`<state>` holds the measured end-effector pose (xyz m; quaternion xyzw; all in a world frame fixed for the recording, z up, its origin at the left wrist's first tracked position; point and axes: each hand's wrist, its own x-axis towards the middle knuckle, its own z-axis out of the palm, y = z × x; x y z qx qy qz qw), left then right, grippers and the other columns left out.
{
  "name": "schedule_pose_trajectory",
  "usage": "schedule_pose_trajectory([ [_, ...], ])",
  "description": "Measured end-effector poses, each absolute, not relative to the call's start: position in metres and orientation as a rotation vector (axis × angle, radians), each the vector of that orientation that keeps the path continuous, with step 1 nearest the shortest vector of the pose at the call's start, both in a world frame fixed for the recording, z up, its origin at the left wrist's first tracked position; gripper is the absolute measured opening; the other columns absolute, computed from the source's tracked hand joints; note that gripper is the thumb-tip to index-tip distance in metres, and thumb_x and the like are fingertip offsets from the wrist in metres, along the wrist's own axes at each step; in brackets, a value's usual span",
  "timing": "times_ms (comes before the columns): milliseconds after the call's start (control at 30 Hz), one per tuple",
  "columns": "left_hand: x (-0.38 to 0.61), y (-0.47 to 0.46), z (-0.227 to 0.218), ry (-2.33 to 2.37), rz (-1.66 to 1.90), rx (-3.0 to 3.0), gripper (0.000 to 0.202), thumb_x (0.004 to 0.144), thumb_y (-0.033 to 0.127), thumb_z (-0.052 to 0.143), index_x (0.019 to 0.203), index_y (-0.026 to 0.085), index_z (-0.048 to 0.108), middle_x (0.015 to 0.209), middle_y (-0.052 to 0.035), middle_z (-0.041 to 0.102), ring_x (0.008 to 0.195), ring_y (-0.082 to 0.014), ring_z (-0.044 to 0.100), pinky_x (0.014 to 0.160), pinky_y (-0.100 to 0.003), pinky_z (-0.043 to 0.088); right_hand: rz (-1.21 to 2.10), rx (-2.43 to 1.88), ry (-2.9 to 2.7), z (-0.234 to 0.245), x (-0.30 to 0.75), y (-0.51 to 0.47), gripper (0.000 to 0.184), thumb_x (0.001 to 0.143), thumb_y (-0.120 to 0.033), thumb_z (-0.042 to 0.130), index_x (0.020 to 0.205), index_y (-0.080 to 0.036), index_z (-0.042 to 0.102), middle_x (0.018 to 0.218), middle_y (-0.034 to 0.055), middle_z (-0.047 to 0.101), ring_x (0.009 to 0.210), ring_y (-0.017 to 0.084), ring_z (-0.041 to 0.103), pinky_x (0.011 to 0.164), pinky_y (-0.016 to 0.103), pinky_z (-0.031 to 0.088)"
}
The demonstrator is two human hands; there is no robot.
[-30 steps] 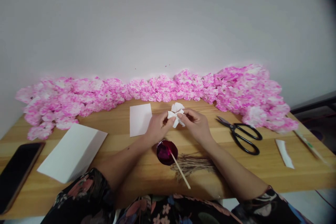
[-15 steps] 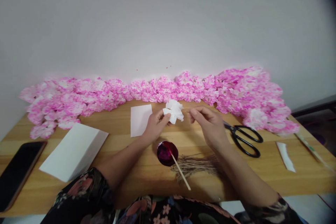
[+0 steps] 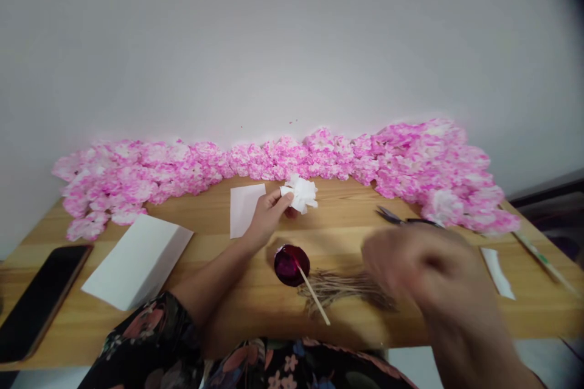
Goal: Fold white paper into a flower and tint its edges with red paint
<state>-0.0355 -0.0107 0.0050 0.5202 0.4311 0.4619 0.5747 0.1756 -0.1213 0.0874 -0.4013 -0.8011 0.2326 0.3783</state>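
**Spill risk: open cup right under the hands**

Left hand [image 3: 267,219] pinches the white flower [image 3: 300,193] by its base, holding it in the air beyond the cup [image 3: 291,264] and slightly to its right. The cup is open and holds dark red liquid. A stick [image 3: 312,295] leans out of it toward the near table edge. Right hand [image 3: 420,267] is low, right of the cup, over the far end of the twine [image 3: 342,289]. It's too blurred to tell whether it's closed on anything or loose.

What could go wrong, as I judge it:
- The stick overhangs the cup rim. A wrist or sleeve brushing it could lever the cup over. The twine lies just beside the cup on its right, so it would soak first.
- The flower hangs from a fingertip pinch only. If it slips, it lands at or in the cup and gets blotched.
- The scissors [image 3: 406,219] lie right of the cup and further back, half hidden by the right hand, blades pointing toward the cup. A blind grab there could meet an edge.
- The paper square [image 3: 245,209], left of the cup and beyond it, would wick up any spill. The phone [image 3: 41,298], far left of the cup, looks safe.
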Motion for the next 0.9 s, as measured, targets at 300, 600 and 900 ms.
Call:
schedule_pose_trajectory([
  [300, -0.032, -0.013, 0.022, 0.95, 0.963, 1.318, 0.037, 0.081, 0.048, 0.06, 0.074, 0.013, 0.064, 0.061, -0.0019, 0.063, 0.056, -0.0118, 0.058, 0.058, -0.024, 0.046, 0.731, -1.368, -1.802, 0.057, 0.153, -0.045, 0.027, 0.087, -0.041, 0.057, 0.091, -0.019, 0.071, 0.082, 0.0034, 0.072, 0.07, 0.018, 0.063, 0.06, 0.027, 0.046],
  [600, -0.031, -0.022, 0.02, 0.959, 0.907, 1.228, 0.041, 0.084, 0.054, 0.054, 0.086, 0.014, 0.059, 0.066, -0.0029, 0.064, 0.058, -0.0124, 0.058, 0.056, -0.024, 0.046, 0.398, -1.378, -1.889, 0.037, 0.141, -0.04, 0.019, 0.088, -0.029, 0.055, 0.078, -0.019, 0.068, 0.069, 0.0015, 0.064, 0.06, 0.014, 0.053, 0.058, 0.026, 0.037],
  [900, -0.03, -0.026, 0.003, 1.022, 1.175, 1.079, 0.03, 0.071, 0.03, 0.068, 0.093, 0.017, 0.052, 0.071, 0.0031, 0.06, 0.061, -0.0094, 0.056, 0.059, -0.022, 0.046, 0.9, -1.331, -1.56, 0.018, 0.136, -0.035, 0.023, 0.083, -0.037, 0.058, 0.075, -0.017, 0.067, 0.064, 0.0002, 0.062, 0.057, 0.013, 0.05, 0.055, 0.025, 0.037],
])
